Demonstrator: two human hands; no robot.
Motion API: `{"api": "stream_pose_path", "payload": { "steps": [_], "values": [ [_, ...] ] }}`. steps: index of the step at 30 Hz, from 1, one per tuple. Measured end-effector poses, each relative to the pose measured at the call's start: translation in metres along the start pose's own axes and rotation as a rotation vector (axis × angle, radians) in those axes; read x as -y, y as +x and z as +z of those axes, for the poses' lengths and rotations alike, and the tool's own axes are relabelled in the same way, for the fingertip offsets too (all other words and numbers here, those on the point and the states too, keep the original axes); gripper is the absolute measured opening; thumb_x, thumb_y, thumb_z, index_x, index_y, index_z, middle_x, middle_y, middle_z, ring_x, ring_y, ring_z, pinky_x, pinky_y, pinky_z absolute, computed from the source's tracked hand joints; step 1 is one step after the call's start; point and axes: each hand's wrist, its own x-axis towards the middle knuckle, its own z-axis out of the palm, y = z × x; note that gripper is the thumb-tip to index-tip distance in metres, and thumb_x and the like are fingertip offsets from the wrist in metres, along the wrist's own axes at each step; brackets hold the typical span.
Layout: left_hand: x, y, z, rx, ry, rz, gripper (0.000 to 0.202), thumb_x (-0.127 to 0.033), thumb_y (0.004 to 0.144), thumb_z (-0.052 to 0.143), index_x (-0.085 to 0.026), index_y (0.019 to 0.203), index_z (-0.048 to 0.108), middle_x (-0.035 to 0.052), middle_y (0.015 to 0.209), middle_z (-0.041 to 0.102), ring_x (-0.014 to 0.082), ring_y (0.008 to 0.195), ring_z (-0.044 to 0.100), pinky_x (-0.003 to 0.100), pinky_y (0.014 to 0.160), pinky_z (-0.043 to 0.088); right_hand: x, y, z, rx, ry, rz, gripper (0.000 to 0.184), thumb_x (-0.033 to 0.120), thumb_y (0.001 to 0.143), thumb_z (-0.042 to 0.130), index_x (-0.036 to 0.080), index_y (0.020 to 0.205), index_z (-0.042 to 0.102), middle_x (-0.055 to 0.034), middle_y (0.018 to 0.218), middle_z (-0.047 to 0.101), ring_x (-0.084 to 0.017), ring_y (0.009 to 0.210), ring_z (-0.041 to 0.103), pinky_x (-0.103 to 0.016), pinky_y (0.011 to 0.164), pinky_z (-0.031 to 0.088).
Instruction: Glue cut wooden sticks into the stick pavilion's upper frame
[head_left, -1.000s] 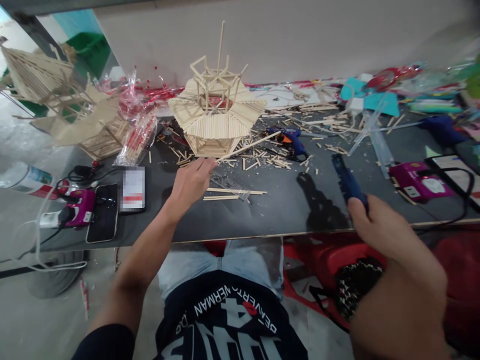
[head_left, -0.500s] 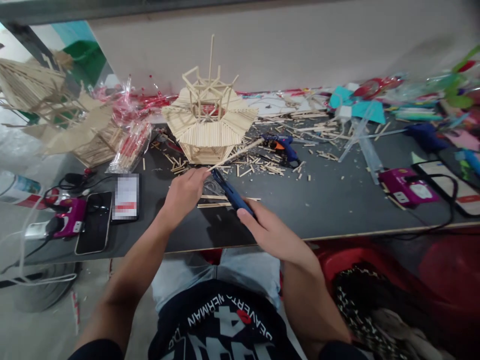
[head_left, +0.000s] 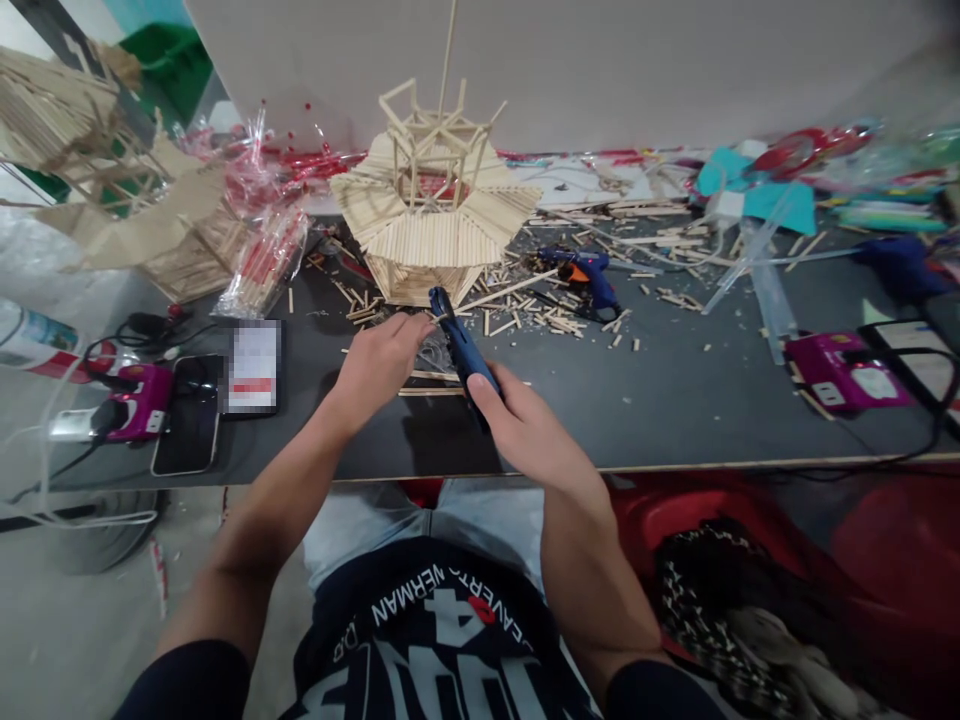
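My left hand [head_left: 384,362] is closed in a pinch on the end of a thin wooden stick [head_left: 517,288], which slants away to the right above the table. In my right hand [head_left: 529,420] is a blue-handled cutter [head_left: 471,358], its fingers wrapped round the handles. The cutter's head crosses the stick close to my left fingertips; whether its jaws touch the stick I cannot tell. Just behind stands a lantern-like model [head_left: 439,235] built of wooden sticks. Several loose sticks [head_left: 431,391] lie on the table under my hands.
A blue glue gun [head_left: 596,280] lies among cut stick pieces [head_left: 517,318] to the right. At left are a black phone [head_left: 187,425], a second phone [head_left: 255,370], a purple power socket [head_left: 146,400] and a bag of sticks [head_left: 266,265]. Another purple socket [head_left: 844,375] sits at right.
The cutter has shifted up and slightly left, its head now across the stick by my left fingertips. The view has tilted down and moved left a little.
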Motion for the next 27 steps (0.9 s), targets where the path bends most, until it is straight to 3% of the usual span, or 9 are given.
{"api": "stream_pose_path", "payload": {
  "steps": [16, 27],
  "values": [
    [-0.0007, 0.0008, -0.0029, -0.065, 0.03, 0.057, 0.036, -0.029, 0.109, 0.036, -0.013, 0.103, 0.067, 0.0066, 0.083, 0.071, 0.015, 0.071, 0.068, 0.025, 0.061, 0.045, 0.0054, -0.0055, 0.0018, 0.032, -0.002, -0.029, 0.052, 0.053, 0.103, 0.038, 0.015, 0.134, 0.055, -0.0153, 0.131, 0.064, -0.027, 0.12, 0.059, -0.045, 0.109, 0.043],
    [-0.0015, 0.001, -0.0001, -0.112, 0.049, 0.078, 0.037, -0.029, 0.109, 0.036, -0.011, 0.105, 0.068, 0.0066, 0.082, 0.072, 0.0153, 0.07, 0.068, 0.025, 0.06, 0.045, 0.0059, -0.0048, 0.0, 0.042, -0.025, -0.025, 0.053, 0.054, 0.103, 0.037, 0.013, 0.131, 0.055, -0.0178, 0.128, 0.065, -0.029, 0.122, 0.059, -0.048, 0.107, 0.045]
  ]
}}
